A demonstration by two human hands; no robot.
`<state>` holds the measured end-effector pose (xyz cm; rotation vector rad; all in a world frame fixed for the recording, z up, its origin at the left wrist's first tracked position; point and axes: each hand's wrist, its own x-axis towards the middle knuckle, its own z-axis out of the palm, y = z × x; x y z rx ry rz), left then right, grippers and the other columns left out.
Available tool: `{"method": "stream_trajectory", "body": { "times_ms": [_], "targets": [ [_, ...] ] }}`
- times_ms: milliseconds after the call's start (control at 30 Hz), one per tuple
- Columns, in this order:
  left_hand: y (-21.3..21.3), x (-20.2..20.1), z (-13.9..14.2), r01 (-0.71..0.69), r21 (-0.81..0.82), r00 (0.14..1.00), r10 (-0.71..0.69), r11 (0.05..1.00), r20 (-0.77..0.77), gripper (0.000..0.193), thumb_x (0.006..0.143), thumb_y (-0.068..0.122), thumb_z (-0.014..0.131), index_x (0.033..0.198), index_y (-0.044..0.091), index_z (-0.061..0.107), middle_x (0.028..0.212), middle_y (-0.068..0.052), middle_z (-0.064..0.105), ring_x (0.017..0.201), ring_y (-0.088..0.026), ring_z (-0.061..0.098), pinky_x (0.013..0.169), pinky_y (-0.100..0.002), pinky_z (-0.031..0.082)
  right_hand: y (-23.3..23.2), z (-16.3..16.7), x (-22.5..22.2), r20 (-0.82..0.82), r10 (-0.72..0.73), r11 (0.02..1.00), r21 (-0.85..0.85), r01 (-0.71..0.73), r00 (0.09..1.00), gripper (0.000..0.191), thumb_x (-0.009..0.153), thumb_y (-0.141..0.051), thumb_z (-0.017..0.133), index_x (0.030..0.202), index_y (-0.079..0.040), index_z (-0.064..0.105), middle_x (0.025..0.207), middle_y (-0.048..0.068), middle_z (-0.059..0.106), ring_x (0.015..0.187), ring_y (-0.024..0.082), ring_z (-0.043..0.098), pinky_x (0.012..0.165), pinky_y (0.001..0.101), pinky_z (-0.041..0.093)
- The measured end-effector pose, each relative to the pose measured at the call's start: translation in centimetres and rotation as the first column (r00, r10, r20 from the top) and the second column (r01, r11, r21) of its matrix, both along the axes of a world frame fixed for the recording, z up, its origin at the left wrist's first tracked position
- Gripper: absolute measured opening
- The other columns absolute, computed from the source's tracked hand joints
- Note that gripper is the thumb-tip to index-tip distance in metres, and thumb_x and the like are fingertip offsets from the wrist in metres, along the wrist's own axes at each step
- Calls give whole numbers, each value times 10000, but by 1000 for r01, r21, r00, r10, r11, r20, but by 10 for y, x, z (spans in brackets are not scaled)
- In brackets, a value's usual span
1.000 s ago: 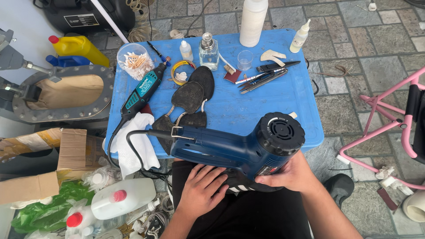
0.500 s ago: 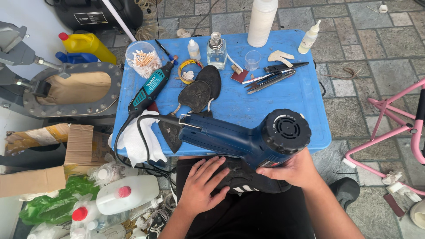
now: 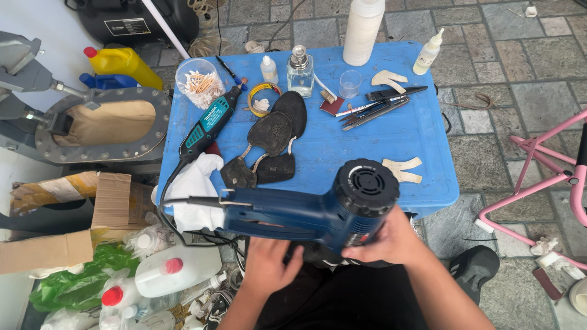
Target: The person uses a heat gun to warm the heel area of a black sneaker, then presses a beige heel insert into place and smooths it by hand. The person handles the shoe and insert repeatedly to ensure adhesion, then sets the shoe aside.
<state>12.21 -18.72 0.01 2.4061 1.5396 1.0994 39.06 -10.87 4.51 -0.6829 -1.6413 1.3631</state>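
my right hand (image 3: 391, 239) is wrapped closed around the handle of the blue heat gun (image 3: 318, 208), which lies level over the near edge of the blue table (image 3: 367, 140), nozzle pointing left, vented round end facing up. my left hand (image 3: 267, 267) sits beneath the gun body, fingers curled on something dark in my lap; i cannot tell exactly what it holds. black insoles (image 3: 272, 143) lie on the table just beyond the gun. a white cloth (image 3: 195, 189) lies by the nozzle, beside a teal rotary tool (image 3: 211, 122). two pale cut-outs (image 3: 403, 170) rest near the gun's round end.
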Motion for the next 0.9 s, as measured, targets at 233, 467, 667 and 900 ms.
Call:
{"method": "stream_trajectory", "body": {
  "times_ms": [233, 467, 667, 900],
  "targets": [
    [-4, 32, -4, 211, -199, 939, -255, 957, -231, 655, 902, 311, 714, 1461, 28, 524, 1538, -119, 505, 1460, -292, 418, 1203, -546, 229, 5, 2, 32, 93, -175, 985, 21, 173, 980, 755, 541, -88, 961, 1221, -22, 640, 1145, 53, 696, 1050, 144, 668, 911, 336, 573],
    [-2, 25, -10, 205, -203, 908, -263, 958, -327, 613, 936, 292, 676, 1497, 103, 519, 1586, -52, 477, 1515, -257, 345, 1232, -527, 205, 7, -7, 28, -3, -180, 984, -3, 180, 984, 727, 585, -66, 962, 1233, -18, 635, 1155, 55, 692, 1049, 137, 658, 910, 334, 570],
    [-4, 24, -6, 225, -230, 906, -290, 947, -308, 647, 893, 267, 700, 1501, 123, 531, 1585, -64, 459, 1507, -273, 329, 1217, -537, 199, 9, -12, 25, -44, -149, 989, -9, 149, 988, 723, 607, -51, 953, 1252, -19, 627, 1171, 54, 692, 1065, 138, 662, 925, 333, 571],
    [-5, 25, 0, 212, -253, 906, -287, 944, -310, 594, 923, 243, 686, 1489, 155, 532, 1588, -43, 461, 1528, -286, 323, 1225, -555, 205, 10, -3, 26, -38, -171, 985, -14, 170, 985, 742, 606, -52, 951, 1269, -20, 618, 1181, 49, 689, 1071, 130, 659, 935, 324, 568]
  ]
}}
